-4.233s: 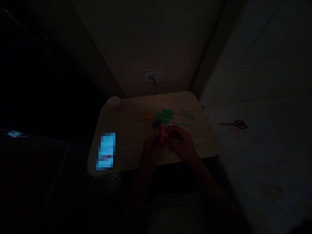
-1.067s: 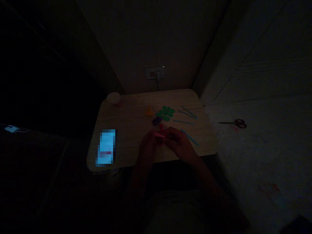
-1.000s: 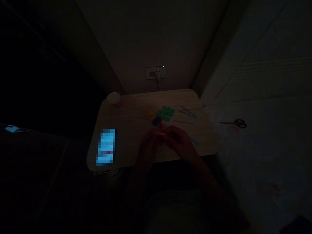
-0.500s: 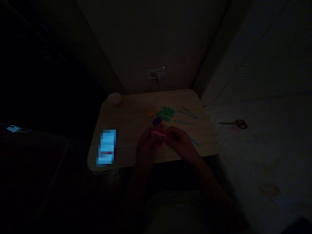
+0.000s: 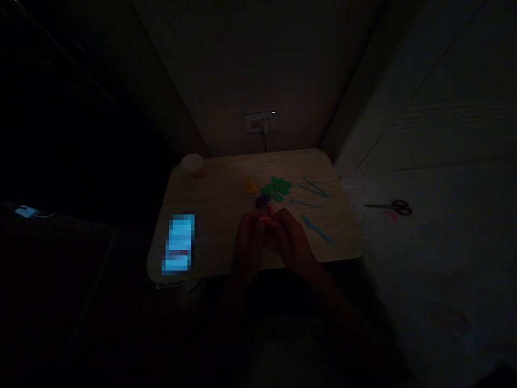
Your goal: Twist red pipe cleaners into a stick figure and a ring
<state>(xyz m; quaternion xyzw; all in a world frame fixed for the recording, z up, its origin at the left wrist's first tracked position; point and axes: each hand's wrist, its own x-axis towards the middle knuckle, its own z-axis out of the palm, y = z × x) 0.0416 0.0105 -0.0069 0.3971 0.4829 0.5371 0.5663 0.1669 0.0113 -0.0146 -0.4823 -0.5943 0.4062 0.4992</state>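
Observation:
The room is very dark. My left hand [image 5: 248,240] and my right hand [image 5: 291,240] are pressed close together over the near edge of a small wooden table [image 5: 218,199]. Both pinch a small pink piece [image 5: 267,215] between their fingers; its shape is hard to make out. Just beyond the hands lie a purple piece [image 5: 262,201], a cluster of green pieces [image 5: 276,188] and an orange piece [image 5: 248,185].
A lit phone screen [image 5: 179,244] lies at the table's near left. Thin blue sticks [image 5: 315,228] lie at the right of the table, a round lidded container [image 5: 192,163] at the far left corner. Scissors [image 5: 390,206] rest on the surface to the right. A wall socket [image 5: 260,123] sits behind.
My hands have drawn closer together and the pink piece is now mostly covered by my fingers. The view has shifted slightly.

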